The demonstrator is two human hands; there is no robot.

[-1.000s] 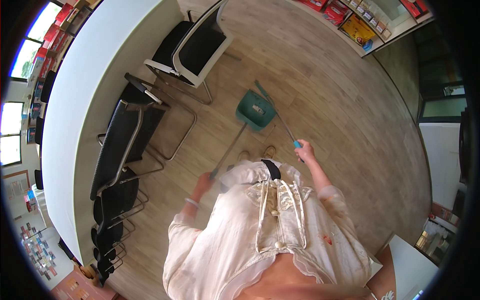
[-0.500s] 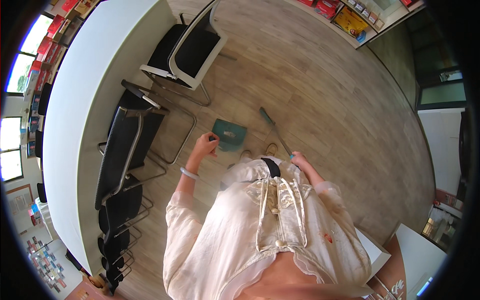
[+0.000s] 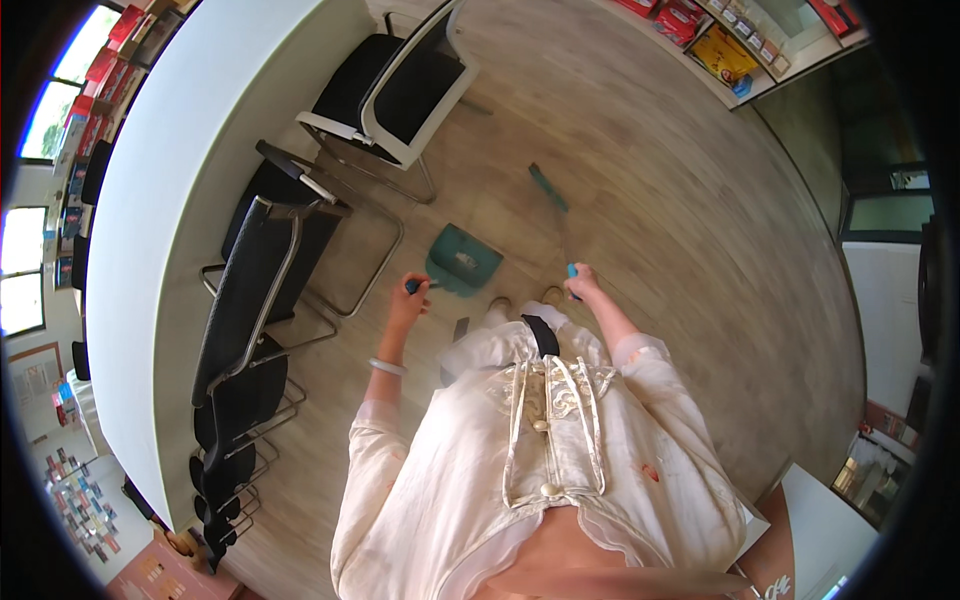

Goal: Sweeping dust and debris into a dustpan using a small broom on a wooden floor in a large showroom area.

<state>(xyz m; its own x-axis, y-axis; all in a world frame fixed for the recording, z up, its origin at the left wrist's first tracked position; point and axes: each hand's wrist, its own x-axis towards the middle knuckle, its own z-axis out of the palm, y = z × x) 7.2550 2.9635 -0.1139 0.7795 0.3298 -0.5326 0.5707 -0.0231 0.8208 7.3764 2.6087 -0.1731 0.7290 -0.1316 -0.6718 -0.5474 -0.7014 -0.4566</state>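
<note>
My left hand [image 3: 408, 300] grips the top of the long handle of a teal dustpan [image 3: 463, 260] that rests on the wooden floor in front of my feet. My right hand [image 3: 583, 283] is closed on the blue-tipped handle of a broom [image 3: 549, 188], whose teal head lies on the floor farther out, beyond the dustpan. Dustpan and broom head are apart. My white blouse hides the floor right below me.
Several black chairs [image 3: 400, 90] with metal frames stand along a curved white counter [image 3: 170, 190] on my left. Shelves with colourful packages [image 3: 735, 50] line the far wall. A white table corner [image 3: 815, 520] sits at the lower right.
My left hand has moved in and taken the dustpan handle. The broom head has swung farther out from the dustpan, and my view has shifted slightly.
</note>
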